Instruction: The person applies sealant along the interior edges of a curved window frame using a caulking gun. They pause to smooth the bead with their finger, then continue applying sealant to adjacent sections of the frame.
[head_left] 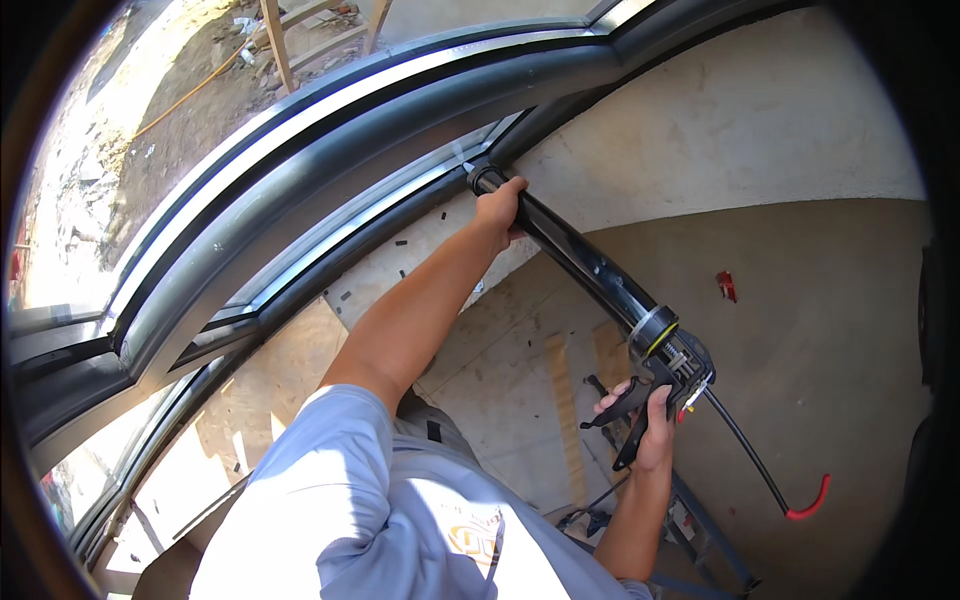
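A long black caulking gun (590, 265) slants across the view from the window frame down to the right. Near its front end my left hand (500, 208) is wrapped round the barrel. My right hand (650, 425) grips the handle and trigger at the back. The pale nozzle tip (467, 167) meets the edge of the dark window frame (390, 130), close to a corner; whether it touches cannot be made out. Behind the handle a thin plunger rod (745, 450) sticks out, ending in a red hook (815, 500).
A pale plastered ledge (700, 130) borders the frame, with small black pieces (401, 243) lying along it. On the floor lie a small red object (726, 287) and brown strips (565, 420). A ladder-like metal frame (710, 530) stands lower right. Outside are dirt and a wooden frame (280, 45).
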A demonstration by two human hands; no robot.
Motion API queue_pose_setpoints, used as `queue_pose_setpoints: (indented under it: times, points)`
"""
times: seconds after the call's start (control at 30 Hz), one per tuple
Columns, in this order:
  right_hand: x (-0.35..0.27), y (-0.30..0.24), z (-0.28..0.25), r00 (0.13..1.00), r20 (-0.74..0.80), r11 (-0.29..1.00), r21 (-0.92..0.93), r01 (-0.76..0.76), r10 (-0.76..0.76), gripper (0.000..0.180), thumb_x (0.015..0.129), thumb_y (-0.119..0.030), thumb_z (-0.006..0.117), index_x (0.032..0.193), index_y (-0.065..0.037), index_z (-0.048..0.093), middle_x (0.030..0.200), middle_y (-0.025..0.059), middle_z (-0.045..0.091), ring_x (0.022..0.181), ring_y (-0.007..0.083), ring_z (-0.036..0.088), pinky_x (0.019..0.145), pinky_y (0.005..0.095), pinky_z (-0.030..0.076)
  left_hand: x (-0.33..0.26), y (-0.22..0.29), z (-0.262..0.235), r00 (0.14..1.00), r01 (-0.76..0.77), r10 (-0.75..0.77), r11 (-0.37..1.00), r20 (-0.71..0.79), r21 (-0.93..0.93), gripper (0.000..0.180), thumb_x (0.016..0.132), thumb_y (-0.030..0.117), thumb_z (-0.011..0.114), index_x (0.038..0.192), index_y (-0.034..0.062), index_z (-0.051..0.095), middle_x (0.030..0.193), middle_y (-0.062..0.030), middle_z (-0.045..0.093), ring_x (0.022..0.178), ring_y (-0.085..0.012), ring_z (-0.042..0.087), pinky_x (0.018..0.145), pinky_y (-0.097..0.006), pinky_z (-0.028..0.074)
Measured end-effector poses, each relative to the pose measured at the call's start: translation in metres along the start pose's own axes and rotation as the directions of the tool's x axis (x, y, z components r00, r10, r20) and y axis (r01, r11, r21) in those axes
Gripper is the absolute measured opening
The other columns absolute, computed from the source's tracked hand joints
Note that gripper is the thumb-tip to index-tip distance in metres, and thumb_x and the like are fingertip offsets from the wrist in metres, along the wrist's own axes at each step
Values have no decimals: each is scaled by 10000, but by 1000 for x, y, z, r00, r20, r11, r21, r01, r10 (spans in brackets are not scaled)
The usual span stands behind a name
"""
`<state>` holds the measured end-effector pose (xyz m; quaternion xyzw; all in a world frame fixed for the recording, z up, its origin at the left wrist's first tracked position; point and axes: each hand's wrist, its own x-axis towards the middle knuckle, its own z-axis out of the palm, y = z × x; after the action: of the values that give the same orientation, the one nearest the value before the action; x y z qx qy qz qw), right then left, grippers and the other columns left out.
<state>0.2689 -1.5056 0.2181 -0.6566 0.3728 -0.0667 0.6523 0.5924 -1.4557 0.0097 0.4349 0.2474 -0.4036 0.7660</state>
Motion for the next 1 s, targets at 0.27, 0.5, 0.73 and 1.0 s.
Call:
queue_pose_setpoints:
  times: [0.27,0.5,0.73,1.0]
  points:
    - [-8,-8,6,999,42,998,63,-13,11,599,1031,-580,494,1141,8,530,998,135,599,877,268,654,813,501,571,-5,0,-11,1000,3,-3,1000,-6,7,501,846,361,717,1144,-24,602,980,-118,687,795,-257,716,738,-470,605]
    - [-11,-11,8,999,36,996,77,-42,39,631,1030,-607,466,1094,15,556,987,130,591,876,256,643,817,483,563,-7,2,-15,999,18,-17,1000,-29,12,494,846,358,720,1140,-22,607,989,-119,689,801,-258,717,731,-476,608]
    - [-13,-14,10,996,9,991,95,-90,89,675,1027,-647,424,1056,8,583,942,125,600,855,262,645,818,469,556,-18,4,-24,997,34,-36,999,-72,-27,526,834,336,736,1174,-36,588,1029,-134,680,844,-274,721,736,-483,622]
    - [-15,-31,-2,971,157,971,129,-203,183,643,1011,-595,526,1100,39,594,949,136,641,850,268,682,796,458,580,-56,9,-58,986,38,-41,999,-164,-18,550,832,339,743,1196,-35,572,1054,-136,664,865,-290,712,759,-482,627]
